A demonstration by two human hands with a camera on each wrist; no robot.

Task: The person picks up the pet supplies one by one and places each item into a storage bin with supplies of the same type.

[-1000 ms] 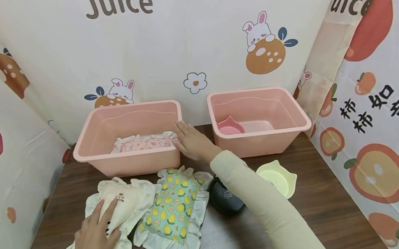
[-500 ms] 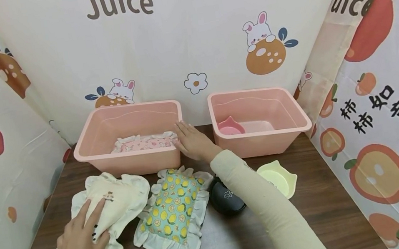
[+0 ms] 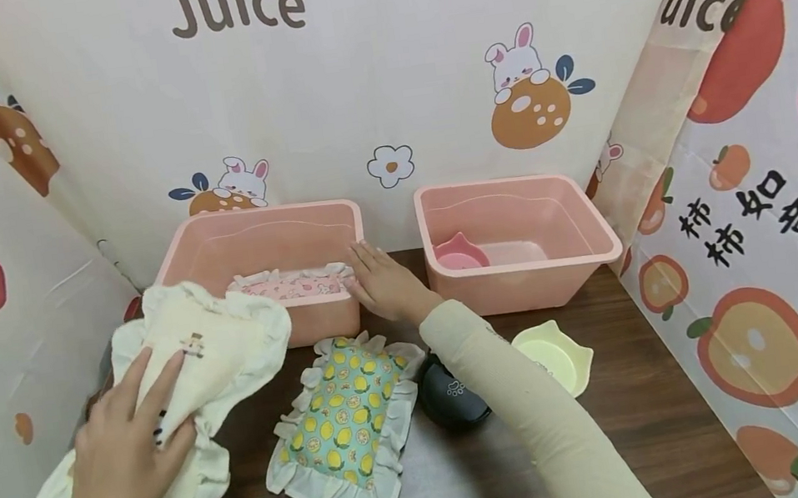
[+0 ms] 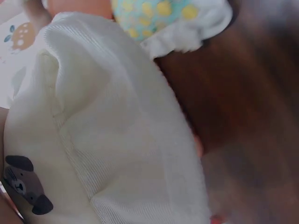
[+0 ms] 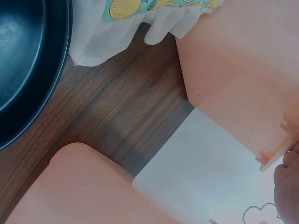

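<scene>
My left hand grips a cream ruffled pillow, fingers spread over its top and thumb along its side. It is raised and tilted, overlapping the left pink bin at its front left corner. In the left wrist view the cream cloth and a printed dog face fill much of the frame. My right hand rests with straight fingers on that bin's right rim. Inside the bin lies a pink ruffled pillow. A lemon-print pillow lies on the table between my arms.
A second pink bin stands at the right with a pink cat-eared bowl inside. On the table are a black bowl, partly under my right forearm, and a pale yellow bowl. Printed cloth walls enclose the table.
My left hand has lifted the cream pillow off the table, moving it left and then up toward the left bin. My right hand has stayed on the bin's rim.
</scene>
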